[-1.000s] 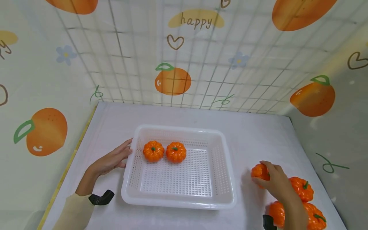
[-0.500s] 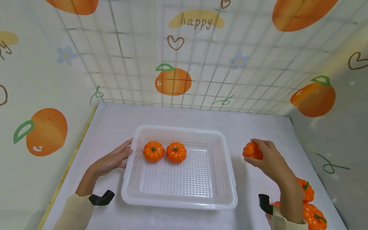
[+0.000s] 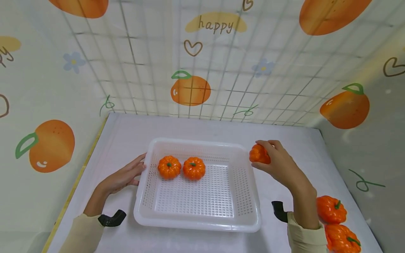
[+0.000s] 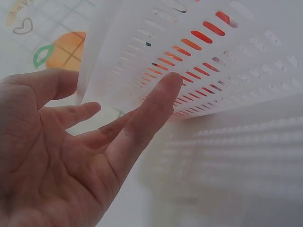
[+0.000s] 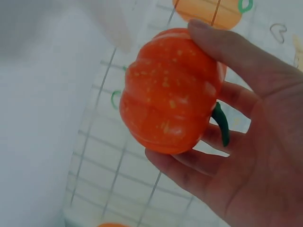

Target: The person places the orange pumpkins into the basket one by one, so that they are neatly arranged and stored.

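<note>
Carried leftward over the last second, one held pumpkin (image 3: pixel 257 154) had come from near the loose ones to the white basket (image 3: pixel 196 226). Going from the left: the left hand (image 3: pixel 121 177) lay relaxed, fingers mostly straight, against the basket's left side. Inside, toward the back left, two orange pumpkins sat side by side, a first pumpkin (image 3: pixel 169 167) and its neighbour (image 3: pixel 194 168). At the right rim, the right hand (image 3: pixel 280 165) gripped the held pumpkin between thumb and fingers, not yet inside. Far right, on the table (image 3: pixel 126 130), lay an upper pumpkin (image 3: pixel 331 209) and a lower pumpkin (image 3: pixel 343 239). I judged the filling partway: two in, one in transit, at least two left; the right sleeve (image 3: pixel 307 233) perhaps hid more. Count: one basket, two hands, at least five pumpkins.
</note>
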Demonstrator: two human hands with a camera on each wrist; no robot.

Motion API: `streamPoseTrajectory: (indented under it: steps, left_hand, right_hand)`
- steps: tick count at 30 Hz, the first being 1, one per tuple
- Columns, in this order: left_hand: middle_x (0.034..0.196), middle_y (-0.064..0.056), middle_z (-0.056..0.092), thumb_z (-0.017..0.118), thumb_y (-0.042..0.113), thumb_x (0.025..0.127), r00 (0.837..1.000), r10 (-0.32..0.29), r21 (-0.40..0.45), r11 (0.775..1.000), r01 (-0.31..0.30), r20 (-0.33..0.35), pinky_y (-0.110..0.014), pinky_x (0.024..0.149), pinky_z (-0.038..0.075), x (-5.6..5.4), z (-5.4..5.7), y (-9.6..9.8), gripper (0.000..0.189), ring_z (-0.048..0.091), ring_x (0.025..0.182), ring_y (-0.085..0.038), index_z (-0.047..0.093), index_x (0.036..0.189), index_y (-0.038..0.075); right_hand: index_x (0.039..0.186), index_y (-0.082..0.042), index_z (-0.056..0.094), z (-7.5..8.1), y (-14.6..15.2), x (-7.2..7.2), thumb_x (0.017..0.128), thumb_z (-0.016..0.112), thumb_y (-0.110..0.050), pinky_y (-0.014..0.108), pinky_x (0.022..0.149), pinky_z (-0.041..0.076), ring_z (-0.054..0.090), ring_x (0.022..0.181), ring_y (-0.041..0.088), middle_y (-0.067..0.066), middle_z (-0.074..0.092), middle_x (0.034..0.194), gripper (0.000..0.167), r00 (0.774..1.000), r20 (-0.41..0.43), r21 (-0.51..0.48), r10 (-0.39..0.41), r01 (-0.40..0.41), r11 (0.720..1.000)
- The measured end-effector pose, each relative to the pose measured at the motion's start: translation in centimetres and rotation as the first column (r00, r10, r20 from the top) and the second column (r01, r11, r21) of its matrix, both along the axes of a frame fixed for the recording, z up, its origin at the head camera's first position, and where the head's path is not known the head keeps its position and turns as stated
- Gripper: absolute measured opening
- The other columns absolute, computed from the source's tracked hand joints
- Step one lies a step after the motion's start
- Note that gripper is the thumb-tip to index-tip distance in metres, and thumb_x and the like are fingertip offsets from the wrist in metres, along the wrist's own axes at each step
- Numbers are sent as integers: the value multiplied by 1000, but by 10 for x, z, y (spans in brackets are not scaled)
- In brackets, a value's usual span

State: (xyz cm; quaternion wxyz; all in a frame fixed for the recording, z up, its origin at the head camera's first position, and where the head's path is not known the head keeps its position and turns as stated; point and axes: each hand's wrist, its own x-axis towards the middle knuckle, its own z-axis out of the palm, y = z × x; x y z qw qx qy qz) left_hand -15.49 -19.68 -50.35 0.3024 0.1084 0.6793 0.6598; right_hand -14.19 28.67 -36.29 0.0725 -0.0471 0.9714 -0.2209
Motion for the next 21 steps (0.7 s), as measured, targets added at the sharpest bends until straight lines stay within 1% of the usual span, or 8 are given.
streamPoseTrajectory:
  steps: [7, 12, 17, 21]
  left_hand:
    - [162, -14, 21, 44, 35, 107, 1000, -5, -7, 1000, 5, -3, -48, 90, 55, -1, -2, -1, 63, 33, 141, -45, 11, 160, 32]
    - [162, -13, 21, 45, 36, 107, 1000, 0, -4, 1000, 0, 0, -48, 90, 55, -1, -1, -1, 63, 33, 141, -45, 12, 160, 32]
    - [162, -12, 21, 46, 36, 106, 1000, 2, 5, 1000, -2, 8, -48, 90, 55, -1, 0, -1, 64, 33, 141, -45, 12, 160, 32]
    - [162, -12, 22, 46, 36, 106, 1000, 4, 2, 1000, -4, 9, -49, 89, 55, -1, 0, -1, 64, 34, 140, -45, 12, 160, 32]
  right_hand:
    - [149, -12, 40, -2, -21, -10, 91, 74, -25, 56, 87, 55, 53, 114, 43, 24, 32, 148, 68, 998, -4, -37, 68, -68, 997]
    - [147, -12, 43, -6, -36, -16, 91, 74, -24, 54, 87, 56, 55, 112, 40, 21, 34, 146, 65, 994, -10, -47, 109, -109, 993]
    - [145, -12, 46, -12, -48, -21, 90, 75, -23, 51, 86, 57, 55, 111, 38, 19, 38, 142, 63, 990, -11, -39, 138, -138, 990]
    - [144, -12, 47, -19, -56, -24, 88, 76, -22, 51, 86, 57, 54, 111, 38, 19, 39, 141, 64, 987, -3, -34, 162, -162, 986]
